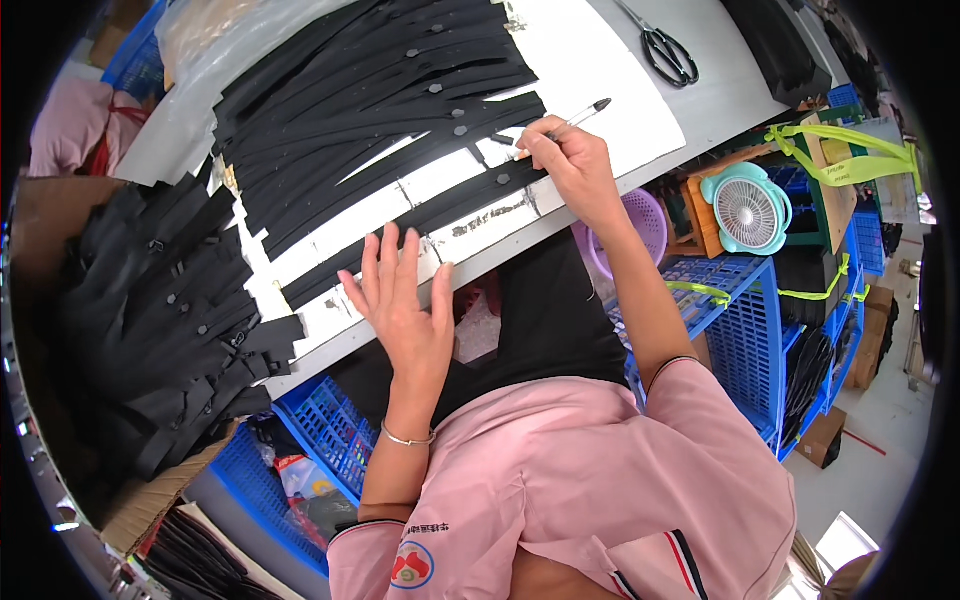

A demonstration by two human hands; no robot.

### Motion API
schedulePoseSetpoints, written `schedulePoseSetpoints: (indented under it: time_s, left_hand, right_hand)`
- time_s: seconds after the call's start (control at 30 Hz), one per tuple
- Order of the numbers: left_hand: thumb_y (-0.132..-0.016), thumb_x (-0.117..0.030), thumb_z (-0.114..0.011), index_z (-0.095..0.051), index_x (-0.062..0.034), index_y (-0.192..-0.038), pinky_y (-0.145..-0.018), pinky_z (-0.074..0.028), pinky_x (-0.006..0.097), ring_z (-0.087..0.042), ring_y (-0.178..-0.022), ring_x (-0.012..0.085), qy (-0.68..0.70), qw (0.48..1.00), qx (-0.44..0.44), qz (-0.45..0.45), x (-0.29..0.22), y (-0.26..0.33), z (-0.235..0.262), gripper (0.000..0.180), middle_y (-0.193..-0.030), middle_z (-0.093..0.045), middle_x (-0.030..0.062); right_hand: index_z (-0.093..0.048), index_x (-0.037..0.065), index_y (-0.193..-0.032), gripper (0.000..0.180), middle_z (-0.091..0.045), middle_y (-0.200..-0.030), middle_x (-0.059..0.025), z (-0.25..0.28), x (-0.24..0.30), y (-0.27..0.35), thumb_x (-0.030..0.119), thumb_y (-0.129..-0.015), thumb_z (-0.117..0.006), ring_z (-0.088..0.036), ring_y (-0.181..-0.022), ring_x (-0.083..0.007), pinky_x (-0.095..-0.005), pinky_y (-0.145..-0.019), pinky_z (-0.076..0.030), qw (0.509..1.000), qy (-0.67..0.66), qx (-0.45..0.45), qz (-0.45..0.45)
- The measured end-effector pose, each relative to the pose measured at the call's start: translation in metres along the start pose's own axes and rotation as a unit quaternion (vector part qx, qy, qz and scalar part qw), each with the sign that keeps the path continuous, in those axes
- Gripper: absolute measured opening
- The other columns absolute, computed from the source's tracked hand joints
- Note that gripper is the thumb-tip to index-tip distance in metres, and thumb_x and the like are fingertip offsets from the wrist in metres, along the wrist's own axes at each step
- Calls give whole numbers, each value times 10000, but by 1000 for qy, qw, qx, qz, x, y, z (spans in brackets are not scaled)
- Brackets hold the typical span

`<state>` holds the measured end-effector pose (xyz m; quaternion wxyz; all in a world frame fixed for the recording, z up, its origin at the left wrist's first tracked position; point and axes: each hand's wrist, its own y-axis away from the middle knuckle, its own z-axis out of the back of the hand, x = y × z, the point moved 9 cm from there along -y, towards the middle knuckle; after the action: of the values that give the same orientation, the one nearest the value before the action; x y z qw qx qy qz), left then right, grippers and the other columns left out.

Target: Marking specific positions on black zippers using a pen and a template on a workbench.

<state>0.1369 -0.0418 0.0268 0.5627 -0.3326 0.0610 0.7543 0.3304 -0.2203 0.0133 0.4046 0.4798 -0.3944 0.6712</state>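
My right hand is closed around a white pen with a dark end, its lower tip beside a black fabric strip near the table's front edge. My left hand is open, fingers spread, with the fingertips resting at the near edge of the same strip. Under the strip lies a white sheet with dark smudges and short marks along its near side. Beyond both hands, many black strips are layered across the sheet, with several small grey round pieces on them.
Black-handled scissors lie at the far right of the grey table. A cardboard box on the left overflows with more black strips. Right of me stand a purple basket, a small turquoise fan and blue crates.
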Motion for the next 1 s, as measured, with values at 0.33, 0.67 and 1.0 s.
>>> schedulePoseSetpoints:
  time_s: [0.33,0.67,1.0]
  left_hand:
    - [-864,-90,-748,-754,-37,-1011,-1130,-358,518,-601,-1081,279,120,988,-30,-97,-59,-71,-55,156,-1134,-683,74]
    - [-819,-61,-753,-749,-33,-945,-1092,-383,494,-602,-1064,286,97,990,-48,-94,-64,-74,-57,128,-1112,-668,97]
    - [-815,-67,-763,-745,-36,-940,-1090,-380,483,-602,-1064,284,106,988,-60,-96,-63,-73,-58,130,-1117,-671,93]
  right_hand:
    - [-713,-22,-961,167,-676,-815,-4,-5,4,2,121,-1011,-644,-543,-683,-54,-227,-623,-448,998,53,8,31]
    - [-694,-67,-905,189,-714,-836,-44,-7,16,4,112,-966,-684,-581,-663,-88,-270,-598,-461,983,145,-14,109]
    - [-725,23,-881,161,-691,-732,-85,-3,9,7,170,-914,-669,-630,-607,-184,-308,-588,-488,992,88,33,86]
